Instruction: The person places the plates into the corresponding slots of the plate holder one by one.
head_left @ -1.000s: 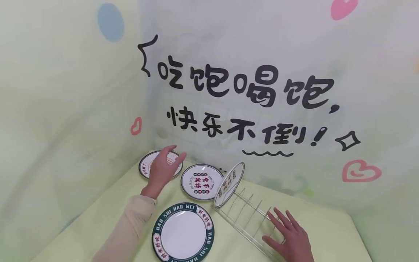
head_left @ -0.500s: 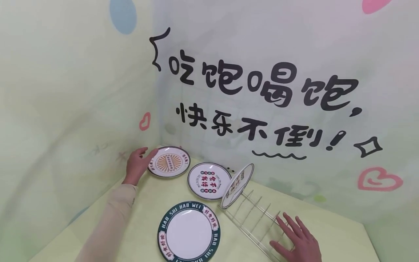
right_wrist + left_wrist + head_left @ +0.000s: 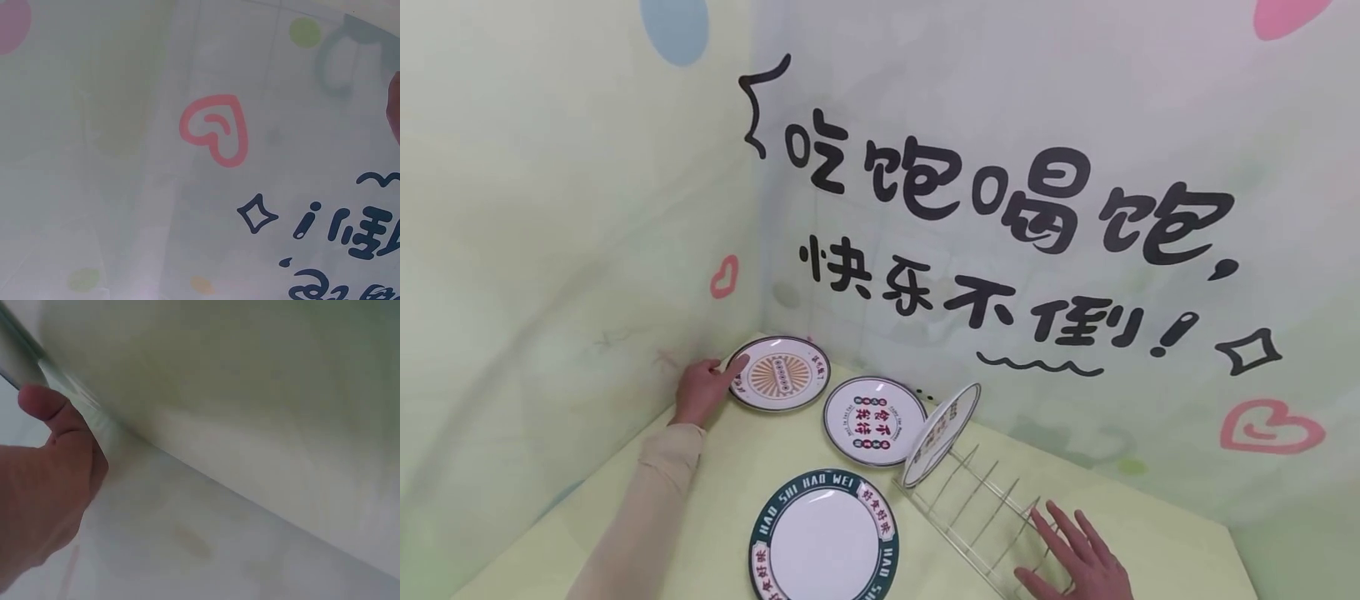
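In the head view, my left hand [image 3: 702,392] is at the left edge of a white plate [image 3: 779,374] with an orange sunburst print. Its thumb lies over the rim, the other fingers curled at the outer side, pinching the edge. The left wrist view shows the thumb [image 3: 44,403] against the plate's edge; the fingers are mostly hidden. My right hand [image 3: 1086,558] has its fingers spread at the near end of a wire plate rack [image 3: 973,508], and holds nothing. One printed plate [image 3: 943,433] stands tilted in the rack's far end.
Left of the rack, a white plate with red and green lettering [image 3: 876,421] lies flat. Nearer lies a larger plate with a dark green rim [image 3: 887,533]. Fabric walls [image 3: 587,208] close off the pale yellow table [image 3: 715,492] at the left and back.
My left hand has moved from above the sunburst plate to its left edge and taken its rim. The right hand has stayed near the rack's end. The head view has shifted slightly.
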The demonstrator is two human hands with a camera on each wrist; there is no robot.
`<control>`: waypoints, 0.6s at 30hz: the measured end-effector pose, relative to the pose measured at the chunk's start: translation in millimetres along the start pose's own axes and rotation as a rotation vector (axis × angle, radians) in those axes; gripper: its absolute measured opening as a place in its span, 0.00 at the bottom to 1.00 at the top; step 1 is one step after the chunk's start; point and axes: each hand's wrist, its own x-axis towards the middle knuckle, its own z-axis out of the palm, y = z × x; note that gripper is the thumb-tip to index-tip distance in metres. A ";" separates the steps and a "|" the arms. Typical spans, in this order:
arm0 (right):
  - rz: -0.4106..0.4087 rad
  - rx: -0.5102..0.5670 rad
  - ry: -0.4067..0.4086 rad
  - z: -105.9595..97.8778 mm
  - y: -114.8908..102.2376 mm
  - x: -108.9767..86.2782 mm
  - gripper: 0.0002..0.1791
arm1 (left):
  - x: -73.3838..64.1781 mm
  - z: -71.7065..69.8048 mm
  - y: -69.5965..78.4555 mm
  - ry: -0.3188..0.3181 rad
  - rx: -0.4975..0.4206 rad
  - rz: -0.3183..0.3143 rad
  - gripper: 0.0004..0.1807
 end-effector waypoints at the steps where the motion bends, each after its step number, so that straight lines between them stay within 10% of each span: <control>1: -0.009 0.010 0.007 0.2 -0.3 0.4 0.41 | 1.1 1.1 -0.8 -0.001 0.006 -0.004 0.45; 18: -0.042 0.036 0.063 4.6 1.1 1.1 0.40 | 18.6 6.9 -13.1 0.027 0.066 0.011 0.30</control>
